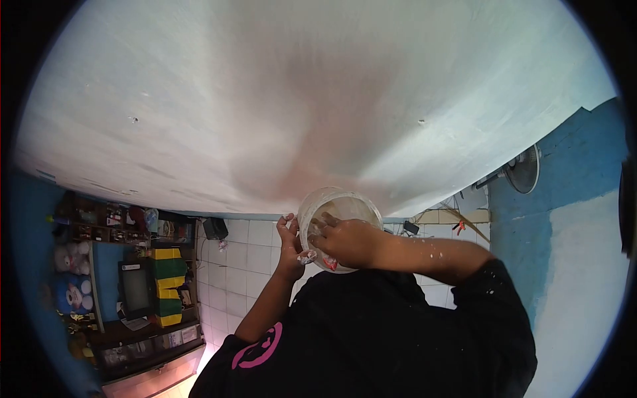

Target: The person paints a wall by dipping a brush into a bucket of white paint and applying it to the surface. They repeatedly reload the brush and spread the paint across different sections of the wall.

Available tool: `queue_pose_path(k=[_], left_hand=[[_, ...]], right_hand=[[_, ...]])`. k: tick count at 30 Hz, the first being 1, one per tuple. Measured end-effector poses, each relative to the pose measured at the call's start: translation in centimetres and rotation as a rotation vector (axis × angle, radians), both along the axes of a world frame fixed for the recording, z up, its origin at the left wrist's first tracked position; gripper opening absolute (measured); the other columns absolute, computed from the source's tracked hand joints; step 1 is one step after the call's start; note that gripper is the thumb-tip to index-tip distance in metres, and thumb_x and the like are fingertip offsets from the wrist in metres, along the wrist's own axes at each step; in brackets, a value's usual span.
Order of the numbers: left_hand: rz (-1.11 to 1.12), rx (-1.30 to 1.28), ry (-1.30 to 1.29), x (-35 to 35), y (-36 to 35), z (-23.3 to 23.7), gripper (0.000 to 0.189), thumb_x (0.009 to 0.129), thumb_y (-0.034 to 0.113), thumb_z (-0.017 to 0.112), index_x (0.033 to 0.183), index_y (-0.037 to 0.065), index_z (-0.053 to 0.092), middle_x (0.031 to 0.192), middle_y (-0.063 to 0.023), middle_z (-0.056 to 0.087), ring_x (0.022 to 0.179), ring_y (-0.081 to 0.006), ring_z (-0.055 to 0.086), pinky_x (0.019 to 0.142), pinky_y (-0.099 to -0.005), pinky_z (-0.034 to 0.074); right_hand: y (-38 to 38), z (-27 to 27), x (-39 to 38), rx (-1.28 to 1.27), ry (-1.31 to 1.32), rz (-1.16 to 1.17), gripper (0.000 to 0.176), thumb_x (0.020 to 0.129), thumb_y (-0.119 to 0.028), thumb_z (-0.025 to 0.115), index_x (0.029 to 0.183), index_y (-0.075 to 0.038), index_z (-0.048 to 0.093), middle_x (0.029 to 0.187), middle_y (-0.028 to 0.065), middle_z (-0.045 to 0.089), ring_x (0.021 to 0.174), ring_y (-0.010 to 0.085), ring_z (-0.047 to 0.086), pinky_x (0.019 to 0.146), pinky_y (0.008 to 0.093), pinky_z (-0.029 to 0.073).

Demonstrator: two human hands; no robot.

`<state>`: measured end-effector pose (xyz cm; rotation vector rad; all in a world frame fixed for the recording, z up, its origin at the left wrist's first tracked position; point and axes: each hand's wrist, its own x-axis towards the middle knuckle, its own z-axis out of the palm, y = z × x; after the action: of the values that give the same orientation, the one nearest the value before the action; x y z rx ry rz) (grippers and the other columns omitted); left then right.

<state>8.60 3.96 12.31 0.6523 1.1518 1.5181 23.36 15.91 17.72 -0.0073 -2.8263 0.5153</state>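
Note:
My left hand holds the side of a translucent plastic bucket, its fingers and thumb smeared with white. The bucket is in front of my chest, close to the large pale wall. My right hand reaches inside it with curled fingers; anything they grip is hidden. A small red patch shows in the bucket below that hand. White specks dot my right forearm.
A shelf unit with a television, plush toys and a yellow-green cloth stands at left. A black speaker is on the white tiled floor. A fan stands at right by the blue wall.

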Motion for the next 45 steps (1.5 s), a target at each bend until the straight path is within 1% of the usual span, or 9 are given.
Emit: queue_pose_path(k=[2,8,11,14,26,29,35,41,45], left_hand=[[-0.038,-0.017,-0.022,0.2,-0.1,0.1,0.113,0.05,0.032,0.084,0.13,0.015,0.005,0.135,-0.0145,0.025,0.125,-0.0283,0.03,0.102,-0.0409,0.029],[-0.02,-0.024,-0.012,-0.5,-0.8,-1.6,0.114,0.046,0.024,0.085,0.129,0.018,0.007,0.131,-0.0152,0.029,0.122,-0.0292,0.035,0.098,-0.0418,0.036],[0.017,-0.064,-0.091,0.3,-1.0,-1.8,0.115,0.045,0.021,0.086,0.129,0.018,0.006,0.131,-0.0153,0.028,0.121,-0.0292,0.035,0.098,-0.042,0.037],[0.017,-0.073,-0.131,0.7,-1.4,-1.7,0.116,0.046,0.022,0.086,0.129,0.018,0.005,0.132,-0.0155,0.027,0.122,-0.0294,0.034,0.098,-0.0427,0.037],[-0.142,0.021,0.046,-1.9,0.3,-1.5,0.124,0.048,0.033,0.086,0.131,0.018,-0.005,0.137,-0.0168,0.023,0.126,-0.0297,0.029,0.103,-0.04,0.029],[-0.198,0.018,0.012,-1.9,0.8,-1.6,0.126,0.048,0.035,0.085,0.132,0.019,-0.008,0.137,-0.0179,0.022,0.127,-0.0302,0.028,0.104,-0.0402,0.028],[-0.165,0.072,0.001,-1.8,1.6,-0.5,0.126,0.048,0.034,0.085,0.132,0.02,-0.008,0.138,-0.0188,0.021,0.127,-0.0307,0.027,0.104,-0.0404,0.028],[-0.147,0.081,-0.03,-1.3,2.1,0.2,0.125,0.047,0.028,0.085,0.132,0.021,-0.007,0.137,-0.0185,0.02,0.127,-0.031,0.026,0.103,-0.041,0.028],[-0.105,0.089,0.035,0.0,2.4,1.1,0.123,0.048,0.025,0.084,0.131,0.021,-0.007,0.135,-0.0182,0.02,0.126,-0.0307,0.026,0.103,-0.0417,0.028]], right_hand=[[0.5,0.1,-0.6,0.002,-0.199,0.076,0.036,0.072,-0.017,0.06,0.103,0.001,0.057,0.099,0.0195,0.06,0.097,0.0329,0.059,0.07,0.036,0.054],[-0.9,-1.3,-0.5,0.209,-0.126,-0.254,0.027,0.076,-0.023,0.058,0.091,-0.002,0.063,0.087,0.0177,0.064,0.077,0.0302,0.064,0.066,0.0354,0.053],[-0.8,0.0,-0.9,-0.029,-0.462,-0.263,0.022,0.072,-0.019,0.058,0.08,0.001,0.064,0.085,0.0206,0.064,0.078,0.0327,0.064,0.065,0.0373,0.054],[0.8,-0.2,-0.9,-0.369,-0.435,-0.361,0.019,0.07,-0.021,0.061,0.072,-0.002,0.064,0.076,0.0187,0.064,0.071,0.0329,0.064,0.063,0.0389,0.053],[-1.9,-0.7,-0.6,-0.025,-0.132,-0.305,0.033,0.07,-0.018,0.062,0.1,-0.006,0.056,0.095,0.0285,0.058,0.088,0.0345,0.062,0.072,0.0399,0.052],[-2.0,-0.6,-0.8,-0.162,-0.181,-0.173,0.031,0.071,-0.013,0.061,0.101,-0.005,0.058,0.105,0.0336,0.054,0.094,0.0388,0.059,0.072,0.0427,0.052],[-1.0,1.2,0.4,-0.235,-0.212,-0.055,0.028,0.071,-0.012,0.061,0.098,-0.004,0.059,0.095,0.023,0.06,0.091,0.0343,0.061,0.072,0.0414,0.052],[-0.4,2.8,1.7,-0.024,0.105,-0.2,0.037,0.069,-0.013,0.062,0.104,-0.003,0.056,0.102,0.0247,0.058,0.1,0.0334,0.058,0.075,0.0393,0.052],[0.4,1.8,1.5,-0.036,-0.102,-0.404,0.037,0.067,-0.013,0.062,0.1,0.003,0.056,0.099,0.0236,0.059,0.095,0.0313,0.06,0.072,0.0388,0.053]])
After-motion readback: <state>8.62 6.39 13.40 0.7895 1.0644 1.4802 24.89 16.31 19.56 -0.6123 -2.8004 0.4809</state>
